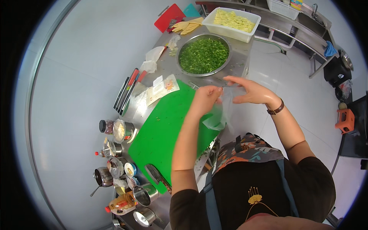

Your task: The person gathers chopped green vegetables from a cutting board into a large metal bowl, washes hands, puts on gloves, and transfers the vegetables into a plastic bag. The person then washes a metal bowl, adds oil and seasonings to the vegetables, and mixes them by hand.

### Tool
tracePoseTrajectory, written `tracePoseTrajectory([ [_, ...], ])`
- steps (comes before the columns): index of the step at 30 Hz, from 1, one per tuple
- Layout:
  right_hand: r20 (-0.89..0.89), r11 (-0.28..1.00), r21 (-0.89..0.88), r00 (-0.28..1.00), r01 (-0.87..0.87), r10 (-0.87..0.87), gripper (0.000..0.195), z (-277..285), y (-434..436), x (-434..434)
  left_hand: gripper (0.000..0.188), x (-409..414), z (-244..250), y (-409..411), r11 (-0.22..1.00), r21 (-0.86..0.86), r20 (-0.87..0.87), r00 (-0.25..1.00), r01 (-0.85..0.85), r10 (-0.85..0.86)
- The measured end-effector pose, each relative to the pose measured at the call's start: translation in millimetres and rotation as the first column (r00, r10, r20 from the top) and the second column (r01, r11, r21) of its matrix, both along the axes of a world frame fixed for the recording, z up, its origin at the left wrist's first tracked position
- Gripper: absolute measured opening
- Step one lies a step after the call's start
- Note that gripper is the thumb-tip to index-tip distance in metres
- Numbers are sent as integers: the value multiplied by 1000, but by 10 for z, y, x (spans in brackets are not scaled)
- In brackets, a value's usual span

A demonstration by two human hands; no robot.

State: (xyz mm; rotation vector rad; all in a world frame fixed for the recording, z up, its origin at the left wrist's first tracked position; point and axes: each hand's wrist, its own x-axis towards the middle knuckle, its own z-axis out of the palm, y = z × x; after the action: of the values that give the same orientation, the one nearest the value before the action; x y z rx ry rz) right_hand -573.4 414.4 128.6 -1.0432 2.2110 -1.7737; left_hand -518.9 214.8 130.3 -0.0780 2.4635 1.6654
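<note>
My left hand (207, 99) pinches the edge of a thin clear plastic glove or bag (220, 115), which hangs down over the right edge of the green cutting board (161, 129). My right hand (249, 90), with a strap on its wrist, is just right of the plastic, fingers spread; it does not plainly grip anything. Behind both hands stands a wide steel bowl of chopped greens (203, 54). A printed packet (166, 87) lies at the board's far left edge. The cleaver (156, 176) rests on the near end of the board.
Left of the board are a knife rack (128, 92), steel pots (145, 194), jars and an oil bottle (122, 202). Farther back are a white tub of yellow food (233, 24), yellow rubber gloves (188, 26) and a red board (169, 17). An orange stool (345, 120) stands at right.
</note>
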Motion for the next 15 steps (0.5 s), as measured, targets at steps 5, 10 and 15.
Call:
tracePoseTrajectory([
  [5, 543, 963, -73, 800, -258, 256, 19, -13, 229, -222, 18, 23, 146, -31, 986, -136, -146, 987, -93, 73],
  [10, 586, 994, 61, 809, -90, 37, 12, 167, 279, 21, 16, 365, 191, 489, 652, -328, -855, 509, -683, 103],
  [15, 613, 943, -277, 722, -182, 319, 18, 332, 55, 472, 18, 843, 292, 948, 885, -185, -465, 831, -427, 304],
])
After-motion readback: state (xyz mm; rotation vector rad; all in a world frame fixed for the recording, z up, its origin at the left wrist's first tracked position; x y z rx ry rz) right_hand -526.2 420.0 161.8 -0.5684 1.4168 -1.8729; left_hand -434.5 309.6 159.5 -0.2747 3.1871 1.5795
